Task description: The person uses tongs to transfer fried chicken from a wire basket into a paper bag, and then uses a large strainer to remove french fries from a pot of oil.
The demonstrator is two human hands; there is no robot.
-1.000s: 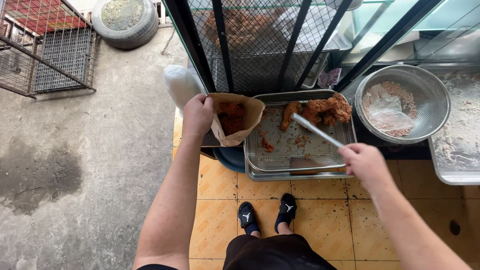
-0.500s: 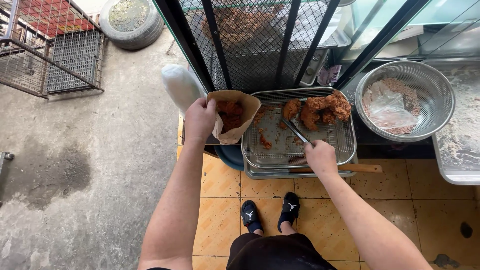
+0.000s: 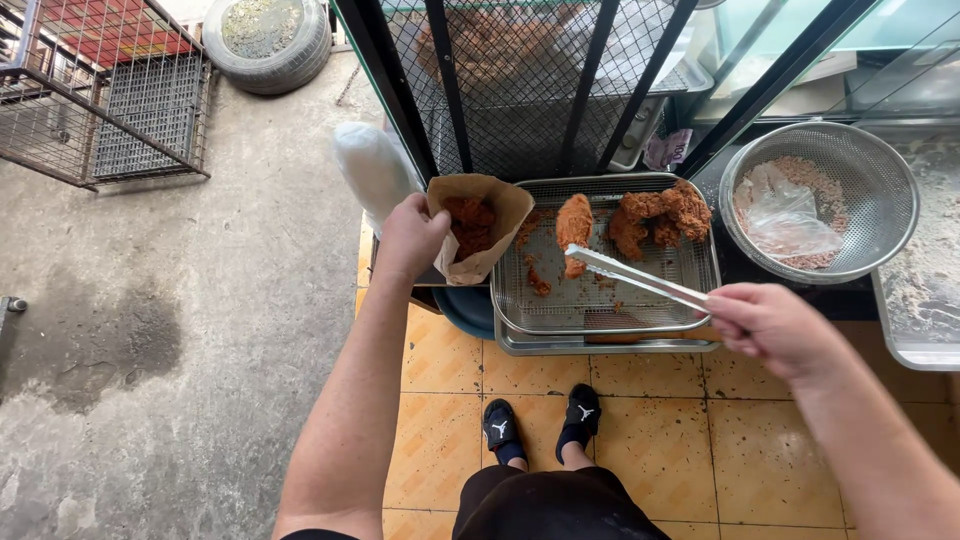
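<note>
Near the middle of the frame, the left hand [image 3: 410, 238] grips a brown paper bag [image 3: 478, 228] by its edge, fingers curled around the paper, holding the bag's mouth open toward the camera; fried pieces show inside it. Just right of the bag sits a metal tray with a wire rack [image 3: 600, 300], touching or nearly touching the bag's side. At the right edge of the tray, the right hand [image 3: 775, 325] is closed around the handle end of metal tongs [image 3: 640, 278], which reach left across the rack. Their tips pinch a piece of fried chicken [image 3: 573, 228], held at the rack's upper part. More fried pieces [image 3: 662, 215] lie in the tray's upper right corner. Further right stands a metal mesh bowl [image 3: 880, 190] with a clear plastic bag [image 3: 790, 222] in it. Below, at the bottom centre, black shoes [image 3: 540, 425] rest on orange tiles.
</note>
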